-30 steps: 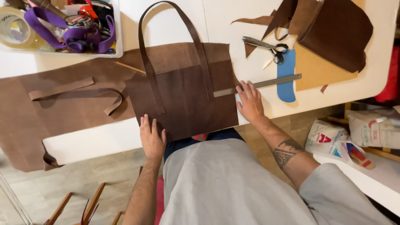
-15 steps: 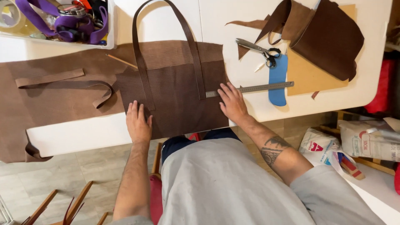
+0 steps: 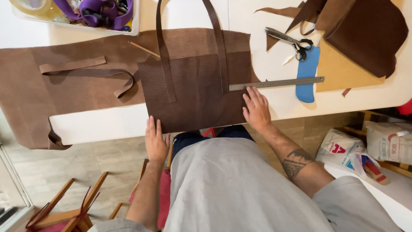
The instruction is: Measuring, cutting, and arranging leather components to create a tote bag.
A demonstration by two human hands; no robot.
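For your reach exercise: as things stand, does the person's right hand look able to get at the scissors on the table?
Probably yes. The right hand lies flat at the brown bag's edge, and only the flat metal ruler lies between it and the scissors.

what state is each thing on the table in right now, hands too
brown bag panel: flat, near edge overhanging the table
handle strap: looped, lying over the panel
steel ruler: flat, one end on the panel
left hand: open, flat at the panel's lower left corner
right hand: open, pressing the panel's right edge below the ruler
scissors: blades about shut, lying untouched
loose strap: lying curled
pencil: lying flat
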